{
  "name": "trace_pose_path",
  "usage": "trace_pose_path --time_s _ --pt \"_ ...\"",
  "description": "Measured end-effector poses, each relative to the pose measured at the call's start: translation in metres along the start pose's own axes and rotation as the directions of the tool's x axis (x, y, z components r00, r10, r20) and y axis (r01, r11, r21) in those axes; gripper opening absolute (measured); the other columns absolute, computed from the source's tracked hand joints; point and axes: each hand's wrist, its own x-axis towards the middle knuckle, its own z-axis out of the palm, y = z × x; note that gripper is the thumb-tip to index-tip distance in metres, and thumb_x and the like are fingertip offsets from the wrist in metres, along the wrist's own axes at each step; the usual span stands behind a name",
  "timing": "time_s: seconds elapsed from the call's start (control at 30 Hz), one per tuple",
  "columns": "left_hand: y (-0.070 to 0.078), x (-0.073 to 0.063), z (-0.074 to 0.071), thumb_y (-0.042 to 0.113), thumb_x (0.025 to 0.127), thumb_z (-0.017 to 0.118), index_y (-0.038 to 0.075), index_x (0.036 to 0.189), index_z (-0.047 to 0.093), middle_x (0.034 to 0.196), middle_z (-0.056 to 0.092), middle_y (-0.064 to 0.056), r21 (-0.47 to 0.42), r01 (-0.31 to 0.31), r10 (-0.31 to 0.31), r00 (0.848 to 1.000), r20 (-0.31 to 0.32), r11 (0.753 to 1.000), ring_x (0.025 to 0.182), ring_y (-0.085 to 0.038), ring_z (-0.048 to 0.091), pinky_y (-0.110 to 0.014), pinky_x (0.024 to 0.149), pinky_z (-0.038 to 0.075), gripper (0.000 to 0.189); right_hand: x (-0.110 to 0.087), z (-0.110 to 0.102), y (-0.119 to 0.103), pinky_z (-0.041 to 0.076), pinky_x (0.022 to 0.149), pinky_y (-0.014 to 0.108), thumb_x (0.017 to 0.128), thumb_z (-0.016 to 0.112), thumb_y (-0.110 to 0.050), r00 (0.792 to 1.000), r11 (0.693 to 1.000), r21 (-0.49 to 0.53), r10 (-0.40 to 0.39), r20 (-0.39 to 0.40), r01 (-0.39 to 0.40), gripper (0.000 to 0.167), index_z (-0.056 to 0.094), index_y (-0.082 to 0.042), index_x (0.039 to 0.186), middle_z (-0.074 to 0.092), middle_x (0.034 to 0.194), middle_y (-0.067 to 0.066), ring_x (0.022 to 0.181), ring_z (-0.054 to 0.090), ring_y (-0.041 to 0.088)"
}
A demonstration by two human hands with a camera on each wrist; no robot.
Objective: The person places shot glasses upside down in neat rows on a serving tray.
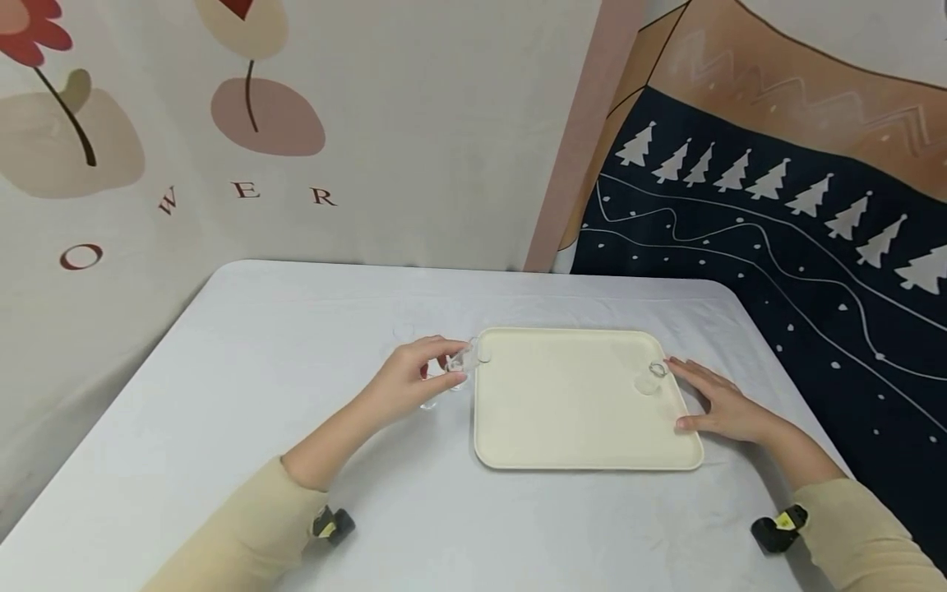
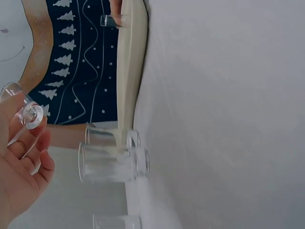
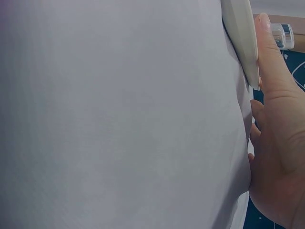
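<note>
Background: pale printed wall hanging [image 1: 444,123] at left, navy tree-print fabric [image 1: 747,263] at right, white cloth-covered counter [image 1: 577,526] below. Cream tray [image 1: 570,403] lies flat on the counter. Left hand [image 1: 410,370] pinches a small clear glass [image 2: 33,116] between thumb and fingers, tilted, at the tray's left edge. Right hand [image 1: 718,403] unclenched, gripping nothing; thumb and fingertips rest against the tray's right rim. One clear tumbler [image 1: 647,382] stands on the tray near that rim, apparently mouth-down. Three further glasses [image 2: 112,162] stand mouth-up on the counter near the left hand; whether they touch, cannot tell. Technique, my judgement: carry the pinched piece over the raised rim without clipping it, finish any turning before contact, land it squarely, then loosen the fingers. Light steadying pressure at the right should check sliding; a hard push could topple the tumbler. Watch the left wrist around the neighbouring glasses.
</note>
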Motion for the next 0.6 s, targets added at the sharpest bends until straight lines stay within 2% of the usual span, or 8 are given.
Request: trace_pose_path --time_s 0.2,0.4,0.6 --pt "0.003 0.013 0.017 0.017 0.090 0.069 0.005 0.126 0.062 0.103 0.064 0.001 0.061 -0.038 0.035 0.998 0.044 0.997 0.084 -0.019 0.055 -0.026 0.061 0.043 0.039 0.000 0.000 0.000 0.010 0.096 0.075 0.072 0.082 -0.033 1.000 1.000 -0.001 -0.018 -0.008 0.018 0.098 0.027 -0.007 0.150 0.025 0.150 0.027 0.134 0.015 0.054" --pt "0.005 0.025 0.030 0.022 0.091 0.067 0.006 0.127 0.062 0.098 0.063 0.002 0.140 -0.028 0.016 0.996 0.084 0.990 0.085 -0.011 0.055 -0.026 0.064 0.046 0.039 0.000 0.000 -0.001 0.009 0.097 0.075 0.072 0.082 -0.033 1.000 1.000 0.002 -0.021 -0.008 0.021 0.098 0.028 -0.007 0.149 0.025 0.149 0.028 0.134 0.015 0.055" --pt "0.012 0.037 0.044 0.025 0.089 0.070 0.005 0.117 0.068 0.101 0.067 -0.004 0.176 -0.009 -0.006 0.996 0.086 0.984 0.084 -0.018 0.057 -0.025 0.066 0.046 0.035 -0.001 -0.001 -0.002 0.009 0.096 0.075 0.072 0.082 -0.033 1.000 1.000 0.005 -0.012 -0.005 0.012 0.098 0.027 -0.006 0.149 0.024 0.150 0.028 0.134 0.014 0.055"
